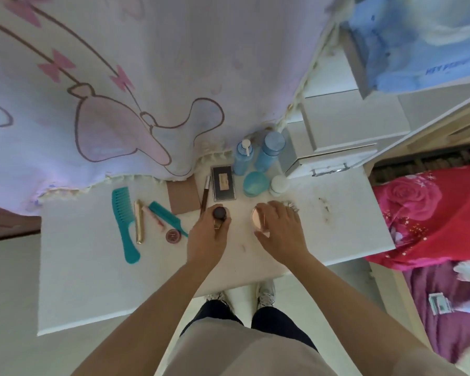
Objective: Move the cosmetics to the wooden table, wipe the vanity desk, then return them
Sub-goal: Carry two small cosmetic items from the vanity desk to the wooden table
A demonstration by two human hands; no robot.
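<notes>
Hands both on the white vanity desk [92, 280]: left hand [210, 234] clamped around a small dark-capped bottle [219, 213], right hand [281, 230] cupped over a round pink compact [257, 219]. Remaining cosmetics sit behind them: blue bottles [258, 156], black palette [223, 183], teal combs [124, 218] to the left.

Before you, mid-frame: white desk [92, 280], top smudged at right. On it, listed for you left to right: large teal comb [123, 218]; gold tube [139, 222]; small teal comb [164, 217]; round dark-red tin [173, 236]; brown card [182, 196]; brown pencil [204, 196]; black compact [223, 183]. Upper centre of the frame, at the desk's back: blue pump bottle [242, 158], blue bottle [270, 150], teal jar [255, 183], white jar [278, 184]. Upper right: white drawer box [334, 147]. A printed cloth [106, 90] overhangs the back edge.
</notes>
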